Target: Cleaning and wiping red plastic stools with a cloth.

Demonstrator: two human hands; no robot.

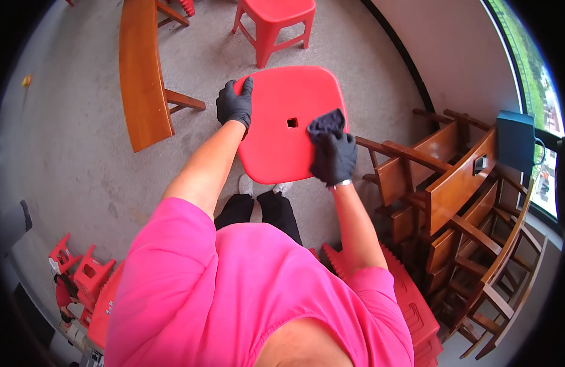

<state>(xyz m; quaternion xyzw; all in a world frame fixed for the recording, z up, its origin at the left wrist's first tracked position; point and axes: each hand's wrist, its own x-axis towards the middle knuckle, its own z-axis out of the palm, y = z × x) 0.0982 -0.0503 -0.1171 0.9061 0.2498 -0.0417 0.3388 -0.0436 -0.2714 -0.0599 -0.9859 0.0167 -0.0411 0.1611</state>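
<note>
Before me is a red plastic stool (273,151), its square, round-cornered seat facing up with a small square hole in the middle. In a black glove, my left hand (235,104) grips the seat's far left edge, thumb on top and the other fingers partly hidden. A dark, bunched cloth (327,123) is in my right hand (335,158), also gloved in black. That cloth lies against the right side of the seat. The stool's legs are hidden under the seat.
Another red stool (282,11) stands beyond. To the left is a wooden bench (144,78). Wooden benches (461,183) are piled at the right by the window, with a blue container (515,141) on them. Stacked red stools (408,307) lie behind me; a person (64,293) is at lower left.
</note>
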